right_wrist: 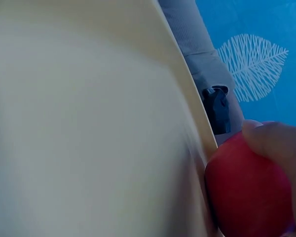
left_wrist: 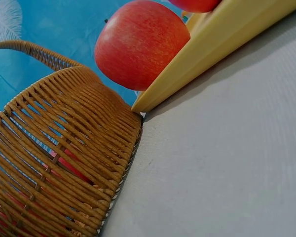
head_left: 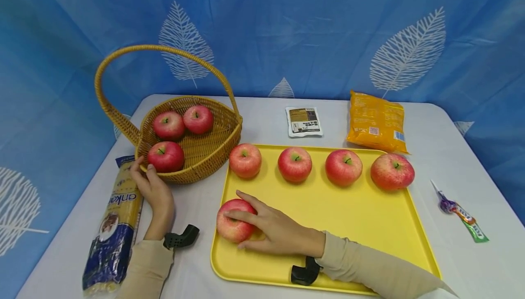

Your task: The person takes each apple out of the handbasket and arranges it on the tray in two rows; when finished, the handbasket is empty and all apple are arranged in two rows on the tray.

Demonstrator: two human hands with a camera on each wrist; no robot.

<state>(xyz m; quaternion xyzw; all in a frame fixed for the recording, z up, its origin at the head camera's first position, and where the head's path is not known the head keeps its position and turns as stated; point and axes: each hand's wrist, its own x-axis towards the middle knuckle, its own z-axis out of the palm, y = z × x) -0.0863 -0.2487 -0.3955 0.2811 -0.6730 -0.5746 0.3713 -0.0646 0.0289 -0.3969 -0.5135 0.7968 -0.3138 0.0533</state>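
Note:
My right hand [head_left: 272, 230] grips a red apple [head_left: 232, 227] at the front left corner of the yellow tray [head_left: 324, 212]. In the right wrist view the thumb [right_wrist: 271, 140] lies over that apple [right_wrist: 246, 187], beside the tray's raised edge. With its fingertips at the near left rim, my left hand [head_left: 157, 196] holds the wicker basket [head_left: 211, 164]. Three apples lie inside: one front left [head_left: 166, 157], one behind it [head_left: 169, 126], one further right [head_left: 198, 119]. The left wrist view has the basket's woven side [left_wrist: 74, 143] but no fingers.
Several apples [head_left: 295, 164] form a row along the tray's far edge. Left of my left hand lies a noodle packet [head_left: 112, 226]. A white sachet [head_left: 304, 122] and an orange bag [head_left: 376, 123] are at the back; a wrapped lollipop [head_left: 457, 210] lies right of the tray.

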